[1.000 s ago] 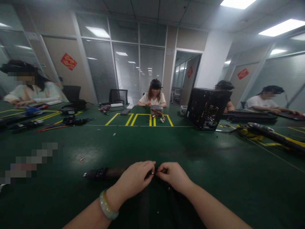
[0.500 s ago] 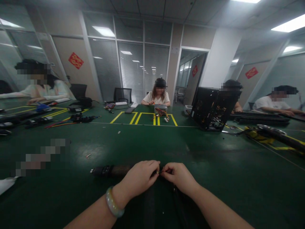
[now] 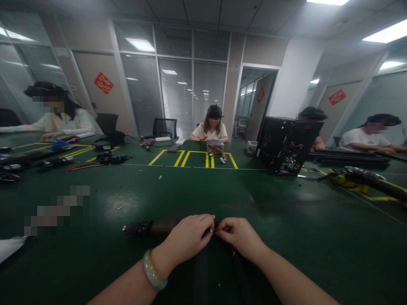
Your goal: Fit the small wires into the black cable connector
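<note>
My left hand [image 3: 190, 237], with a pale bangle [image 3: 154, 270] on its wrist, is closed over the right part of a dark tube-shaped tool [image 3: 159, 228]. That tool lies lengthwise on the table; its left end is black and ringed, with a small metal tip. A tiny gold-coloured bit [image 3: 211, 230] shows at my left fingertips. Close to it, almost touching, my right hand [image 3: 238, 237] is closed in a pinch. What the right fingers grip is too small and dark to name. Below the hands a thin black strip or cable [image 3: 237, 267] runs toward me.
The green table [image 3: 295, 250] spreads all around. Across it stand a black computer case [image 3: 286, 146] and a box with coloured wires [image 3: 216, 147]. Black cable bundles [image 3: 110, 158] lie left; black gear [image 3: 365, 176] lies right. Several people sit at work around the far side.
Both hands keep nearly the same pose at the tool's right end. The whole view has shifted slightly; nothing was visibly picked up or let go.
</note>
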{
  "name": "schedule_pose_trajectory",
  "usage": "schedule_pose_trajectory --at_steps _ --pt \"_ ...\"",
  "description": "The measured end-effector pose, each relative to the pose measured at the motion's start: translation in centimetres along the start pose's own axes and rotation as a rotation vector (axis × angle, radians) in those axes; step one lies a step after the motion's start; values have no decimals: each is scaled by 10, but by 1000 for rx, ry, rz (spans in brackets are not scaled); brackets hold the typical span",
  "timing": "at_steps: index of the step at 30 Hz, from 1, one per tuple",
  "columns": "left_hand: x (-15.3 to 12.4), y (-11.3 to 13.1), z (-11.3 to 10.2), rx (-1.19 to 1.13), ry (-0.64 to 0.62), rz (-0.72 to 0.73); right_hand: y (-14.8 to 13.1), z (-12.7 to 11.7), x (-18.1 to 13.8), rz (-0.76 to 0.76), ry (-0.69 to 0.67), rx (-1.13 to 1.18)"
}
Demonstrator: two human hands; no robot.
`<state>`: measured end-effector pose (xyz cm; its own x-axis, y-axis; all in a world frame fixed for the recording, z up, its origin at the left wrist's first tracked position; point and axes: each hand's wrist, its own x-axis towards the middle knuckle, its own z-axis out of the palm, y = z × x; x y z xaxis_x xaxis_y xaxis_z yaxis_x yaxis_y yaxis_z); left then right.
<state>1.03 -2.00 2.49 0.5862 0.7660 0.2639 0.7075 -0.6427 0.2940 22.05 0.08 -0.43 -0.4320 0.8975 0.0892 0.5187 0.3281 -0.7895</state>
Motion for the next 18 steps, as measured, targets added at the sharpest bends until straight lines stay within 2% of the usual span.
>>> schedule_pose_trajectory --at_steps 18 --pt "0 -1 1 15 -9 -17 1 0 0 5 -12 3"
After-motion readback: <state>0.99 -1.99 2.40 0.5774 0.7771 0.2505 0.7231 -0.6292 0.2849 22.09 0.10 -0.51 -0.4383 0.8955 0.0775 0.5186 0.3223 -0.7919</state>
